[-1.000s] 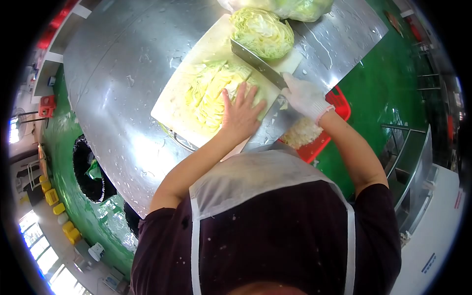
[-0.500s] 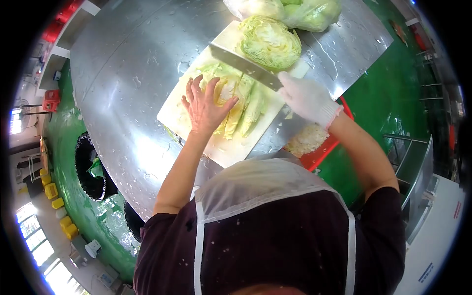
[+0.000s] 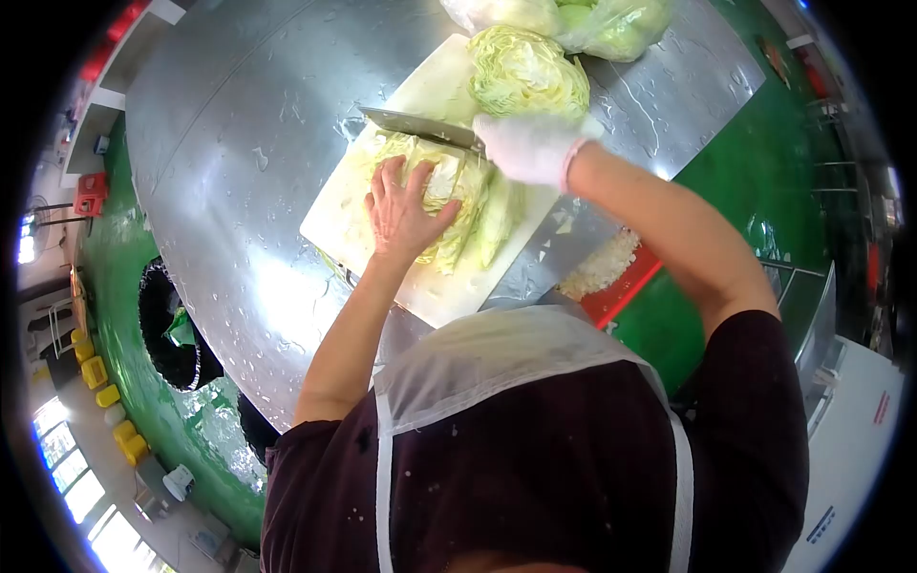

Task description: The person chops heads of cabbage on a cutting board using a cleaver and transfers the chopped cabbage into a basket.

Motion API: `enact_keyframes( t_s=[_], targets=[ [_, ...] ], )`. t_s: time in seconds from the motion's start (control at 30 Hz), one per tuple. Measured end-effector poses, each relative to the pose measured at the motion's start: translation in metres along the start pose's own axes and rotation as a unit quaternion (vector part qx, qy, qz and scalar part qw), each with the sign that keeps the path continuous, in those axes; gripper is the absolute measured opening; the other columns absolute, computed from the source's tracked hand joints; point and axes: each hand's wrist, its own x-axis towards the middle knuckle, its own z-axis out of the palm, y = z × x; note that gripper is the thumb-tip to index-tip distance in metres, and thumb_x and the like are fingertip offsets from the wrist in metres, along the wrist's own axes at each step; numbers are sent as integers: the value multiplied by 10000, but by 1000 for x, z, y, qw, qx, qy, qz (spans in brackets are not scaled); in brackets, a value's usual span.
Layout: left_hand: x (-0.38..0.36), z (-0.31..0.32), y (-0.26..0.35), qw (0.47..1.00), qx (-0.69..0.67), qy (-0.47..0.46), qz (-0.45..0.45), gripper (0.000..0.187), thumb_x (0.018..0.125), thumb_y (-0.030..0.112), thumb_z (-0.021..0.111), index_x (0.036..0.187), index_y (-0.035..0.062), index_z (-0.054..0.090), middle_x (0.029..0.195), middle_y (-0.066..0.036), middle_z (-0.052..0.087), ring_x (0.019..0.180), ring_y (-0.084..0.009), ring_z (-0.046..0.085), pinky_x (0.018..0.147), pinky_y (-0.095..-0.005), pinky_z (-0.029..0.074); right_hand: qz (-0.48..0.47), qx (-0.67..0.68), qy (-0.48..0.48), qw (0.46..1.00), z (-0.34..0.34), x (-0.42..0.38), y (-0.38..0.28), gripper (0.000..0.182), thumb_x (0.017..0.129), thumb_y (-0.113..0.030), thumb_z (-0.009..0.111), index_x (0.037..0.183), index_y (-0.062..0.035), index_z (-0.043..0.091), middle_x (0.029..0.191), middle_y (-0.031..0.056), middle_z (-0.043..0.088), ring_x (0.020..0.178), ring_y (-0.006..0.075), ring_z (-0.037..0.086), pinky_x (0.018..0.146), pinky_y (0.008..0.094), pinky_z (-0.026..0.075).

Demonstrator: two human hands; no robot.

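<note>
My left hand (image 3: 403, 212) is bare and rests with spread fingers on a cut cabbage (image 3: 446, 183) on the white cutting board (image 3: 330, 218). In my right hand (image 3: 528, 148), which wears a white glove, is the handle of a large knife (image 3: 420, 125). The blade lies along the far side of the cabbage under my left hand, close to it or touching. Slices lean on the right side of that piece. Beyond my right hand, another cabbage half (image 3: 528, 72) sits cut face up at the board's far end.
Bagged cabbages (image 3: 611, 27) lie at the far edge of the metal table (image 3: 239, 124). A red container (image 3: 626, 294) with chopped pale pieces (image 3: 602, 265) stands to the right of the board. On the floor at left is a black-lined bin (image 3: 164, 329).
My right hand has moved left with the knife, bringing the blade from above the board's right part to the far side of the cabbage. My left hand has barely shifted.
</note>
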Motion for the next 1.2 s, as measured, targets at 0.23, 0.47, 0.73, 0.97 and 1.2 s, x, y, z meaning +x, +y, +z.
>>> enact_keyframes(
  t_s=[0.23,0.47,0.73,0.97,1.2],
  targets=[
    [-2,-3,4,1000,-9,-13,-24,625,693,495,755,1228,229,573,1375,-153,415,1328,-365,324,999,-552,342,88,73,38,993,62,-63,31,175,927,-189,451,1016,-41,480,801,210,643,775,420,634,679,519,474],
    [-14,-13,-11,996,20,85,-14,528,759,425,738,1201,177,586,1330,-132,450,1271,-358,378,1007,-532,349,87,54,55,993,30,-71,10,170,944,-196,447,1010,-40,452,768,218,632,742,427,626,661,510,476],
    [-11,10,-28,985,-110,129,3,381,722,200,736,1065,97,604,1176,-148,495,1118,-361,440,966,-455,391,38,59,-25,997,22,-21,-17,206,938,-194,477,1020,-5,466,822,248,633,793,414,635,707,508,477],
    [-13,17,-36,983,-104,152,11,369,708,163,716,1052,94,603,1154,-154,495,1116,-359,441,966,-455,387,25,18,-9,999,21,11,-24,206,918,-140,453,1025,28,506,830,228,657,770,373,661,687,471,508],
    [-15,15,-32,978,-123,166,4,343,726,195,725,1044,114,625,1172,-129,500,1126,-338,449,980,-442,382,66,15,-63,996,4,-68,4,211,948,-224,487,1008,-22,478,765,205,637,754,399,640,672,500,486]
  ],
)
